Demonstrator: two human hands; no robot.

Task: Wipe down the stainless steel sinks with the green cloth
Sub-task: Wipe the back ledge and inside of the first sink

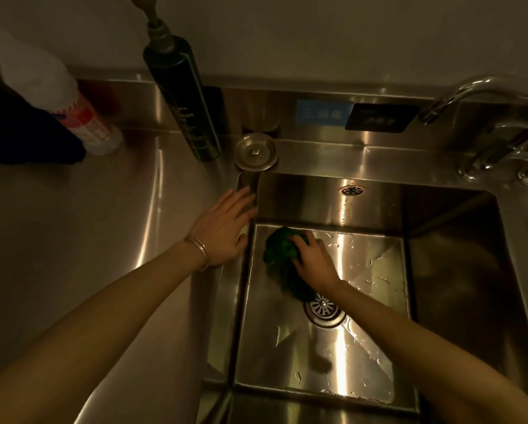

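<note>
A deep stainless steel sink [363,356] fills the right half of the view, its floor wet and shiny. On the far left part of that floor lies a bunched green cloth [282,250]. My right hand [316,258] grips the cloth from above and presses it down on the sink floor, fingers curled over it. My left hand [226,228] rests flat on the sink's left rim, fingers straight, a metal bangle on the wrist. The round drain strainer [325,310] sits just behind my right wrist.
A dark pump bottle [181,99] and a steel drain plug [255,151] stand at the back ledge. A white and red spray bottle [79,117] and a dark cloth [21,130] sit at far left. A chrome tap [483,96] is at upper right.
</note>
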